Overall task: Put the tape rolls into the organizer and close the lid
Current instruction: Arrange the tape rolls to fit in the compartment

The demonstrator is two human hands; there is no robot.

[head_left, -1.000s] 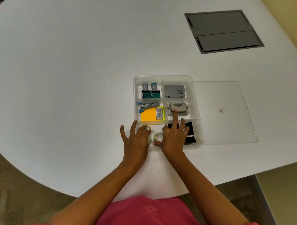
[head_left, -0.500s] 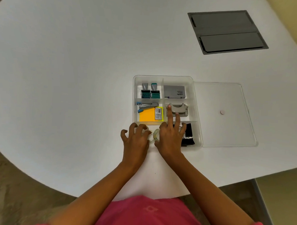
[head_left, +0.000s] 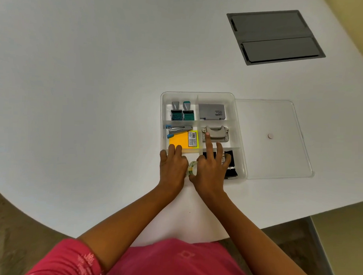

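1. The left hand lay palm down over the near-left compartment of the clear organizer on the white desk; its fingers were curled, and whether they gripped anything beneath could not be told.
2. Most of that compartment was hidden by both hands, so how many tape rolls sat there was unclear.
3. One tape roll, pale and partly visible, showed in the gap between the two hands, touching the right thumb and seemingly standing on edge.
4. The right hand pressed against the roll, other fingers spread, the index finger stretched over the divider to the grey hole punch.
5. Black clips were half covered by that hand.
6. The clear lid lay flat just beside the organizer's right wall, off the box.
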